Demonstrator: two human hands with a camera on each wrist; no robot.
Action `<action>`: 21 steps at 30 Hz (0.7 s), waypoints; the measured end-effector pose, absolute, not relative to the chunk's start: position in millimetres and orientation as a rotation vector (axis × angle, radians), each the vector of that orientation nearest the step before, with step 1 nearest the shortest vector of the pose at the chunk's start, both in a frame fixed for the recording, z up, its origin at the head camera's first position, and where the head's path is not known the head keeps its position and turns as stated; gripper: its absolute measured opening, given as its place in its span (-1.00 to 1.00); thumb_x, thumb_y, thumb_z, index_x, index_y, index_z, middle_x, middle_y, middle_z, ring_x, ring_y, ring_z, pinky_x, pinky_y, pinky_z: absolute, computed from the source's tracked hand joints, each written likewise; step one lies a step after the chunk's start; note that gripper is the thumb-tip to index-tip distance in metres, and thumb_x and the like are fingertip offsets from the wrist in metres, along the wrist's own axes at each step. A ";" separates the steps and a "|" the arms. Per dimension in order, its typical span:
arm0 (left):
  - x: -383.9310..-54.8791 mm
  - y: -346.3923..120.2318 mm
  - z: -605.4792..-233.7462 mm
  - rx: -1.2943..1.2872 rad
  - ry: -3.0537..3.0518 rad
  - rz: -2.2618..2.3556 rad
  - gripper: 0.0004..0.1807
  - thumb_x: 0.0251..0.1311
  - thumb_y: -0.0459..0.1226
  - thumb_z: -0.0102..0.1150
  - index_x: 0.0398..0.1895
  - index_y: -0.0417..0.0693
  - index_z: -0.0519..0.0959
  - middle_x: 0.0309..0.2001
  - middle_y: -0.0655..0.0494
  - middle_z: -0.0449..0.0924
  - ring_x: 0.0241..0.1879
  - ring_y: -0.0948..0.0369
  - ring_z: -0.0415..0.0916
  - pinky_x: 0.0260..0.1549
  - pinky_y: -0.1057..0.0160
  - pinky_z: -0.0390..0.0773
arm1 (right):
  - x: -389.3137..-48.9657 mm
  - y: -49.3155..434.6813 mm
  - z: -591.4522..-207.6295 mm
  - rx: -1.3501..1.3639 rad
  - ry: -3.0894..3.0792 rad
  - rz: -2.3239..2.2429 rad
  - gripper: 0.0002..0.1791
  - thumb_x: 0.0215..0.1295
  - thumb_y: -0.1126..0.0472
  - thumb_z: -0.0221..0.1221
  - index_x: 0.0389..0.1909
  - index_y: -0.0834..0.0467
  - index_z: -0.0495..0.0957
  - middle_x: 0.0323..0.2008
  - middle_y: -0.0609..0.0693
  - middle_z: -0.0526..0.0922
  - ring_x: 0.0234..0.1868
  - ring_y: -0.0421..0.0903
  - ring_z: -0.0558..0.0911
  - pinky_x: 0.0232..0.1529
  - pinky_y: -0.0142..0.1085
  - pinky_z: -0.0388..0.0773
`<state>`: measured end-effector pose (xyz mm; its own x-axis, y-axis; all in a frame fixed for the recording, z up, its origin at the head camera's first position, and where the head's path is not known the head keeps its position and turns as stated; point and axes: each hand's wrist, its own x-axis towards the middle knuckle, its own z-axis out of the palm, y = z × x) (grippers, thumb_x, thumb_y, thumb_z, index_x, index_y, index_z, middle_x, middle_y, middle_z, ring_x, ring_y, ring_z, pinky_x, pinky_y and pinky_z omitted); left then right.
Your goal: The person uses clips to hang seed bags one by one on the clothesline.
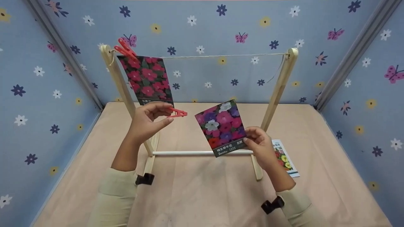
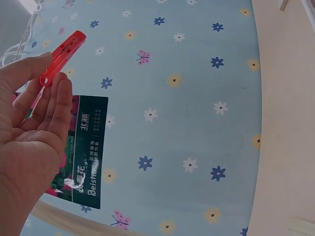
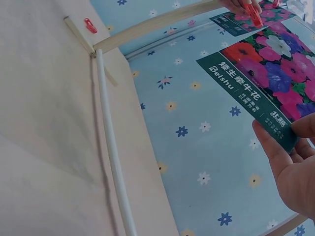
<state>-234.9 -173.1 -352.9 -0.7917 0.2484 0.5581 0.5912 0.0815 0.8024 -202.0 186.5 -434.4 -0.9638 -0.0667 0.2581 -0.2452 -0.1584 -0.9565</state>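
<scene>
Pinching red clothespin (image 1: pixel 183 113) in left hand (image 1: pixel 146 123), left of centre, lengthwise toward flower packet (image 1: pixel 223 126); gripping packet, tilted, right of centre, by lower-right corner in right hand (image 1: pixel 261 147), below string (image 1: pixel 221 56).

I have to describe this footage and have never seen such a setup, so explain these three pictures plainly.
There is no machine here, only a person's two bare hands. The wide picture comes from a camera worn on the head; the other two come from cameras worn on each wrist.

The left hand pinches a red clothespin. The right hand holds a Beishu flower packet by its lower edge.

On the peach-coloured surface stands a wooden frame with a string across its top. A pink-flower packet hangs there from a second clothespin. Also lying on the surface are a white-edged packet, partly hidden, and a third clothespin.
</scene>
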 end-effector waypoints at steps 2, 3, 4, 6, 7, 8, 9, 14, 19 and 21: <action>-236.1 -173.6 -349.2 -0.847 -2.072 -1.754 -0.60 0.03 -0.59 0.33 0.01 -0.43 0.58 -0.11 -0.23 0.63 -0.13 0.04 0.61 -0.05 0.24 0.60 | -203.4 185.3 -430.6 0.387 -1.953 2.271 -0.78 0.27 0.60 0.02 -0.07 0.45 0.42 -0.26 0.07 0.61 -0.25 -0.12 0.60 -0.29 -0.31 0.67; -236.7 -173.9 -347.1 -0.852 -2.064 -1.748 -0.60 0.03 -0.59 0.33 0.01 -0.44 0.58 -0.10 -0.23 0.63 -0.12 0.05 0.61 -0.04 0.24 0.59 | -204.1 184.7 -428.8 0.397 -1.945 2.273 -0.78 0.27 0.60 0.02 -0.08 0.45 0.42 -0.26 0.07 0.61 -0.25 -0.12 0.61 -0.29 -0.29 0.67; -237.4 -174.0 -344.6 -0.858 -2.052 -1.745 -0.59 0.04 -0.59 0.32 0.02 -0.44 0.57 -0.11 -0.23 0.63 -0.12 0.05 0.61 -0.04 0.25 0.59 | -205.0 184.2 -427.3 0.399 -1.938 2.274 -0.78 0.27 0.60 0.02 -0.08 0.44 0.42 -0.27 0.07 0.61 -0.26 -0.12 0.61 -0.30 -0.28 0.68; -238.0 -174.1 -338.7 -0.872 -2.030 -1.732 -0.59 0.04 -0.58 0.33 0.02 -0.44 0.57 -0.11 -0.22 0.63 -0.12 0.09 0.61 -0.04 0.26 0.59 | -206.4 183.2 -424.8 0.397 -1.927 2.269 -0.79 0.26 0.61 0.02 -0.10 0.42 0.43 -0.28 0.07 0.61 -0.27 -0.11 0.62 -0.30 -0.27 0.69; -238.2 -173.8 -335.1 -0.879 -2.017 -1.729 -0.60 0.04 -0.58 0.33 0.01 -0.44 0.57 -0.11 -0.21 0.63 -0.13 0.11 0.61 -0.04 0.26 0.59 | -207.4 182.7 -423.9 0.390 -1.921 2.269 -0.79 0.26 0.61 0.02 -0.11 0.41 0.43 -0.28 0.07 0.61 -0.28 -0.11 0.62 -0.30 -0.26 0.69; -238.3 -173.5 -331.2 -0.889 -2.004 -1.720 -0.60 0.03 -0.59 0.33 0.00 -0.45 0.57 -0.12 -0.20 0.62 -0.13 0.10 0.61 -0.05 0.26 0.59 | -208.4 182.2 -423.2 0.381 -1.918 2.268 -0.78 0.25 0.62 0.03 -0.12 0.40 0.43 -0.29 0.07 0.61 -0.28 -0.11 0.62 -0.31 -0.26 0.69; -238.4 -173.1 -327.3 -0.899 -1.992 -1.710 -0.61 0.02 -0.59 0.33 -0.01 -0.44 0.58 -0.12 -0.18 0.62 -0.13 0.10 0.61 -0.05 0.25 0.59 | -209.3 181.8 -422.7 0.375 -1.916 2.267 -0.78 0.25 0.63 0.03 -0.12 0.41 0.43 -0.29 0.08 0.61 -0.29 -0.11 0.62 -0.31 -0.26 0.69; -240.6 -169.6 -310.3 -0.949 -1.961 -1.642 -0.62 -0.01 -0.59 0.37 -0.04 -0.40 0.61 -0.10 -0.15 0.62 -0.14 0.03 0.62 -0.05 0.20 0.60 | -212.2 179.2 -421.1 0.348 -1.941 2.242 -0.78 0.24 0.65 0.05 -0.12 0.42 0.43 -0.29 0.09 0.61 -0.30 -0.11 0.62 -0.32 -0.26 0.69; -243.6 -166.7 -297.9 -0.959 -1.952 -1.612 -0.60 0.00 -0.55 0.39 -0.02 -0.37 0.62 -0.13 -0.15 0.66 -0.16 0.06 0.64 -0.09 0.22 0.62 | -215.4 175.1 -419.0 0.364 -1.968 2.202 -0.79 0.25 0.63 0.05 -0.13 0.42 0.44 -0.29 0.09 0.61 -0.28 -0.10 0.62 -0.30 -0.27 0.68; -244.9 -166.6 -293.4 -0.960 -1.935 -1.608 -0.59 0.00 -0.54 0.39 -0.01 -0.35 0.62 -0.14 -0.14 0.66 -0.17 0.06 0.64 -0.09 0.22 0.62 | -217.2 172.7 -417.9 0.377 -1.970 2.194 -0.80 0.25 0.63 0.06 -0.12 0.43 0.43 -0.28 0.09 0.61 -0.28 -0.10 0.62 -0.29 -0.27 0.68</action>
<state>-244.9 -166.6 -293.4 -0.6596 0.2283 0.7161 0.7458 0.0804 0.6613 -217.2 172.7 -417.9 -0.9538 -0.0424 0.2975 -0.2913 -0.1137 -0.9499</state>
